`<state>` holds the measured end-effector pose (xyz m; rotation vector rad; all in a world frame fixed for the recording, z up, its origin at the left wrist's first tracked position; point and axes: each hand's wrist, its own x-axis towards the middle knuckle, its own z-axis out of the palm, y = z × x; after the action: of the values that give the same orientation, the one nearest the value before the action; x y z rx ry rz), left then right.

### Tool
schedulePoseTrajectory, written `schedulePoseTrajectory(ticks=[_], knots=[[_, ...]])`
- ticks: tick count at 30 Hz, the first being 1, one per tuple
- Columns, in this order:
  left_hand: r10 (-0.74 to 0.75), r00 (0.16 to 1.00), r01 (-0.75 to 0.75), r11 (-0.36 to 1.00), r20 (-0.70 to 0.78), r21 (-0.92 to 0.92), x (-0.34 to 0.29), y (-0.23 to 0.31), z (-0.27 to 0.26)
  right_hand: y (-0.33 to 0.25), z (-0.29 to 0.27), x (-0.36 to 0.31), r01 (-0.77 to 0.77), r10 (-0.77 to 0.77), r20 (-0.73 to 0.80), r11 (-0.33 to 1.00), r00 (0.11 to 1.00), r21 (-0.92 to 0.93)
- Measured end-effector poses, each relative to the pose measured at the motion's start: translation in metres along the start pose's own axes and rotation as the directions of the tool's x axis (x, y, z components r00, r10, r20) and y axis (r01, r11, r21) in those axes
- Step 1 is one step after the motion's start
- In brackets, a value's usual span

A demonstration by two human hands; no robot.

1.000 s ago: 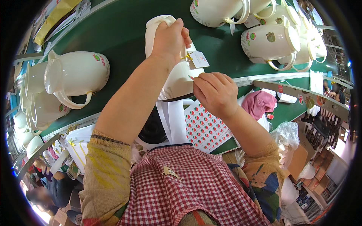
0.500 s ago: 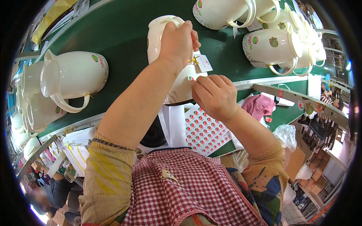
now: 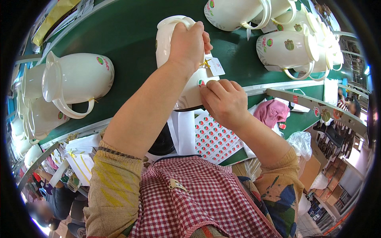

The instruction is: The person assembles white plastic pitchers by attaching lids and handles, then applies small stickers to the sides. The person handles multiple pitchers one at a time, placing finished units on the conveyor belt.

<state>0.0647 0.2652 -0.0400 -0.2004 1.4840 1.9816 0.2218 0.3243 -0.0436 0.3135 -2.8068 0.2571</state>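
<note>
A cream-white jug [image 3: 190, 93] lies on its side on the green work surface in front of me. My left hand [image 3: 188, 43] is closed around its handle, most of which the hand hides. A small white tag [image 3: 215, 66] hangs from the handle by a gold tie. Low on the jug's wall sits a round red, green and white sticker [image 3: 201, 83]. My right hand [image 3: 224, 99] has its fingers curled, with thumb and forefinger pinched at the sticker's edge against the jug.
A sheet of round stickers [image 3: 216, 139] lies below the jug. More white jugs stand in groups at the left [image 3: 79, 77] and right [image 3: 285, 47]. A pink cloth [image 3: 272, 111] lies to the right, white tags [image 3: 81, 158] to the left. A metal rail [image 3: 262, 88] edges the surface.
The sticker now faces up more fully and looks flatter against the jug. My right fingertips have shifted slightly at its edge. My left hand keeps its hold on the handle.
</note>
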Motion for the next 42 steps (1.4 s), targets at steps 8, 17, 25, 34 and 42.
schedulePoseTrajectory(ticks=[8, 17, 25, 34, 42], knots=[[0.017, 1.0, -0.017, 1.0, 0.015, 0.01, -0.001, 0.0, -0.003, -0.009, -0.001, -0.016, -0.157, 0.156, 0.05, 0.988, 0.986, 0.005], [0.014, 0.996, -0.006, 0.996, 0.09, -0.092, 0.005, 0.006, -0.017, 0.009, 0.0, -0.052, -0.346, 0.43, -0.188, 0.867, 0.883, 0.358], [0.565, 0.725, -0.65, 0.75, 0.394, 0.123, 0.045, 0.046, 0.017, 0.004, 0.02, -0.151, -0.589, 0.672, 0.138, 0.508, 0.727, 0.628], [0.492, 0.811, -0.585, 0.695, 0.316, 0.418, 0.108, -0.003, 0.001, -0.044, 0.041, -0.18, -0.645, 0.61, 0.329, 0.417, 0.721, 0.64], [0.295, 0.758, -0.651, 0.288, 0.581, 0.703, 0.017, 0.067, -0.059, -0.098, 0.063, -0.122, -0.904, 0.505, 0.784, 0.395, 0.361, 0.162]])
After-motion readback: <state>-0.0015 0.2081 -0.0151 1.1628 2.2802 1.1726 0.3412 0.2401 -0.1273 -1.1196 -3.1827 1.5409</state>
